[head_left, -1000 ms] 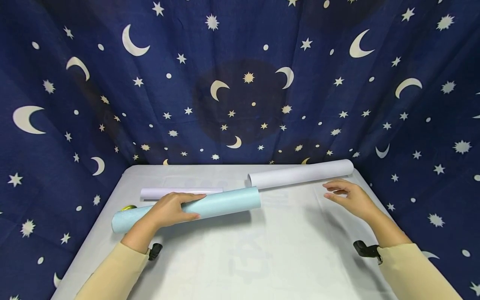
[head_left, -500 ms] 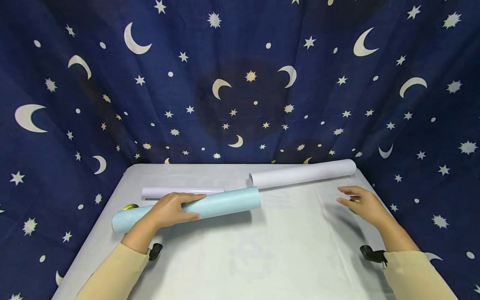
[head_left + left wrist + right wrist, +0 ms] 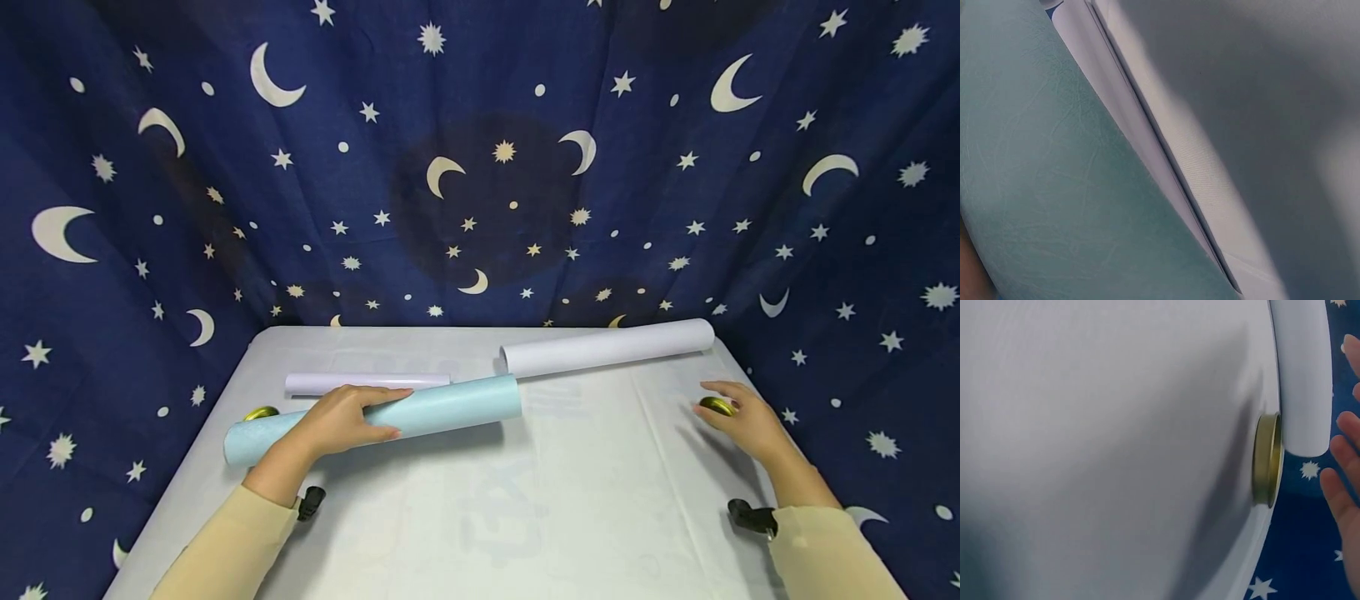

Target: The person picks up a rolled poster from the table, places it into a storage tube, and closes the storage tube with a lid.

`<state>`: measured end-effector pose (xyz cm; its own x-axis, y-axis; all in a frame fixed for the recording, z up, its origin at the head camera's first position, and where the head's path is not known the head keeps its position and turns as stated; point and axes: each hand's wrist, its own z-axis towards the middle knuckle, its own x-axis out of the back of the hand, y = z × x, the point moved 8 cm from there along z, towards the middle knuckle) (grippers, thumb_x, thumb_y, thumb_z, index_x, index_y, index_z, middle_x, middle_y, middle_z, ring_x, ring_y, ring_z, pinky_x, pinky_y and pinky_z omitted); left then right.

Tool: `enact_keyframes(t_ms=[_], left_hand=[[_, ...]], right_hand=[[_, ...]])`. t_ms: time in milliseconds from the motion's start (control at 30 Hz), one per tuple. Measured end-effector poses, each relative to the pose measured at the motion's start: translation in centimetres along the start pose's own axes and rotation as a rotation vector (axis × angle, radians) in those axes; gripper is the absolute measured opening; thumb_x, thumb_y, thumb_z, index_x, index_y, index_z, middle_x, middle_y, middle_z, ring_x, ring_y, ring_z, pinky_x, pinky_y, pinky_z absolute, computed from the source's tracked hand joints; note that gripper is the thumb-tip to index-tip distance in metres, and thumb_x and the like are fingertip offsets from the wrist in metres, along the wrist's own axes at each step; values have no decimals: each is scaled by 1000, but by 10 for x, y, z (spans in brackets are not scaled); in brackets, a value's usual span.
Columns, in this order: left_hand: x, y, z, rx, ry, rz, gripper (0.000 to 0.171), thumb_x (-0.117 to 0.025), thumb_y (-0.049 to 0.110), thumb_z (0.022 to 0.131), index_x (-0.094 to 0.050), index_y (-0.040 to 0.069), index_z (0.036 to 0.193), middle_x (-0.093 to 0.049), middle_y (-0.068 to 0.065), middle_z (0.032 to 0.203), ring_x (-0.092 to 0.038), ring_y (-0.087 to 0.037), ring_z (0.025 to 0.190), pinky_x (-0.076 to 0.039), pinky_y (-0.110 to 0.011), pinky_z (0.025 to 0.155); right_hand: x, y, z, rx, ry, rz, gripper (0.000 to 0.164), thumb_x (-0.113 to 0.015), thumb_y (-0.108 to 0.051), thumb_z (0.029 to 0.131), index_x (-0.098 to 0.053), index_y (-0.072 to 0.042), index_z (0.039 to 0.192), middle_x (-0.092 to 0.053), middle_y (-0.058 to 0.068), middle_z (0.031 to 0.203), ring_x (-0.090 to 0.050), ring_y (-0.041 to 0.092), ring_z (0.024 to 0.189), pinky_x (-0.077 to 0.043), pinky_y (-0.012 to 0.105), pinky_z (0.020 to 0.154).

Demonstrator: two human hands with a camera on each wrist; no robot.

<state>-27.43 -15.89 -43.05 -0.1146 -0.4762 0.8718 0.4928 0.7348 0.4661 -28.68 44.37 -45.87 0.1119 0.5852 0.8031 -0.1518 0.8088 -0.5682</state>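
Beige sleeves (image 3: 231, 546), black wrist cameras (image 3: 312, 503)

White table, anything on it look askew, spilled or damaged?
The white paper-like tube at back right lies askew: it slants against the far edge of the table, and its end seems to overhang in the right wrist view. The light-blue textured roll slants, but the left hand holds it. No spill or damage shows.

The right hand (image 3: 750, 427) has shifted rightward, farther from the white roll (image 3: 607, 348), bringing a gold lid (image 3: 717, 406) into view.
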Motion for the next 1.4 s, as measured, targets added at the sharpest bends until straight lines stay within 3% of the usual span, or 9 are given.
enact_keyframes(t_ms=[333,733,1000,1267,1400], left_hand=[[-1,1,0,-5,1,-4,65,-83,52,77,-61,40,138,-64,11,133,-63,-16,116,-52,-44,92],[0,2,1,26,-23,-13,65,-83,50,78,-60,42,138,-63,12,133,-62,-15,115,-51,-44,93],[-1,0,-1,34,-28,-22,65,-83,50,78,-60,41,138,-62,13,134,-62,-15,116,-51,-44,94],[0,1,-2,27,-27,-17,65,-83,50,78,-59,42,138,-62,12,134,-62,-15,117,-51,-44,94],[0,1,-2,23,-25,-18,65,-83,50,78,-60,41,138,-63,11,134,-62,-15,116,-51,-44,94]], right_hand=[[-1,21,-1,-76,-60,-55,74,-73,-35,93,-43,9,144,-35,43,143,-35,61,127,-36,72,96],[-5,51,-5,-249,-169,-80,94,-69,-49,92,-28,15,148,-28,47,143,-31,64,127,-32,73,99],[-7,62,-3,-317,-140,-79,98,-70,-52,90,-29,16,147,-38,47,134,-42,57,119,-37,68,95],[-11,67,-5,-364,-177,-68,103,-68,-55,90,-24,19,146,-25,47,144,-28,61,130,-26,72,104],[-11,65,-5,-371,-175,-72,104,-70,-54,90,-23,21,145,-25,47,144,-28,62,130,-25,72,105]])
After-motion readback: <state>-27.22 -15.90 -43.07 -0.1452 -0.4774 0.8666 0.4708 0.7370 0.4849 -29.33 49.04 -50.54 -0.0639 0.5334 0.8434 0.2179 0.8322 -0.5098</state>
